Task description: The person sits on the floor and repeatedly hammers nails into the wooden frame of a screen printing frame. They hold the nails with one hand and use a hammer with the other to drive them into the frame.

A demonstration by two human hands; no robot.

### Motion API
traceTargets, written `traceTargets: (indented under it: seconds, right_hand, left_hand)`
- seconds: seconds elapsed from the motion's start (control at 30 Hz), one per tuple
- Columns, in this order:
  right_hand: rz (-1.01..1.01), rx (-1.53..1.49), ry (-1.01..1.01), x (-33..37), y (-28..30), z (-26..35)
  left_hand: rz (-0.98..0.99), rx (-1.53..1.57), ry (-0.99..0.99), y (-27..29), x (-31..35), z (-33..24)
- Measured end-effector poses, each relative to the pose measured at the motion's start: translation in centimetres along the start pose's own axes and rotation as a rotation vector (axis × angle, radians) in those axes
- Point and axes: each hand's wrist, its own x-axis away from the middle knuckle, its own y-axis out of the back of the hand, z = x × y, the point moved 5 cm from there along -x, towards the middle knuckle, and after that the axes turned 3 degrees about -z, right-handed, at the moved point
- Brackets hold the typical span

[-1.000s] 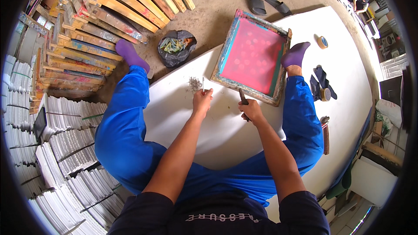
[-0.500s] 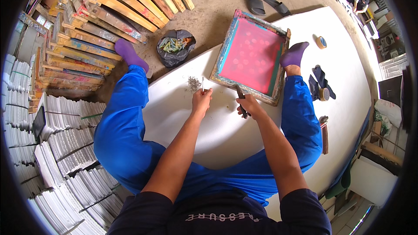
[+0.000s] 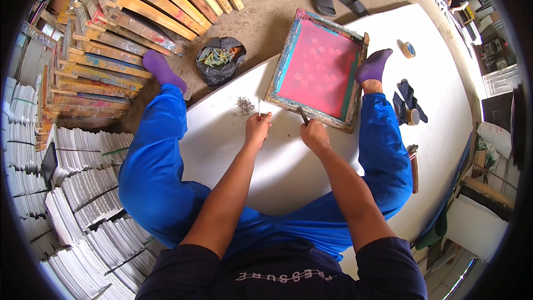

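My left hand (image 3: 258,128) is closed around a slim tool with a thin pale metal shaft (image 3: 259,105) pointing away from me. Beside its tip lies a small heap of fine dark bits (image 3: 244,105) on the white board. My right hand (image 3: 316,134) grips a dark hand tool (image 3: 303,114) that looks like pliers; the fist hides most of it. Its tip is close to the near edge of a paint-stained wooden screen-printing frame (image 3: 311,112) with pink mesh (image 3: 319,69). Whether the tip touches the wood I cannot tell. My right foot rests against the frame's right side.
A white board (image 3: 438,150) lies under my legs, holding tape rolls (image 3: 408,50), dark socks (image 3: 410,95) and a tool with a reddish-brown handle (image 3: 414,175). Beyond its left edge sits a black bag of scraps (image 3: 220,78). Stacked wooden frames (image 3: 105,69) and white sheets (image 3: 89,172) stand left; sandals (image 3: 322,0) lie ahead.
My right wrist has turned, so the dark tool's handles are now hidden behind the hand. The left hand keeps almost the same place. The whole view has shifted slightly.
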Motion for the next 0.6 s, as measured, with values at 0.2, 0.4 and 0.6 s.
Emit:
traceTargets:
  seconds: [0.2, 0.4, 0.6]
  right_hand:
    - [-0.074, 0.018, -0.016, 0.9, -1.0, -0.1]
    - [-0.063, 0.031, 0.149, 3.6, -1.4, 1.1]
    - [0.033, -0.125, 0.293, 4.6, -2.3, 2.3]
  left_hand:
    - [0.023, 0.033, -0.018, -0.2, 0.5, -0.5]
    - [0.224, 0.078, 0.063, -1.6, 1.4, -0.3]
    - [0.358, 0.148, 0.184, -0.8, 0.9, 1.0]
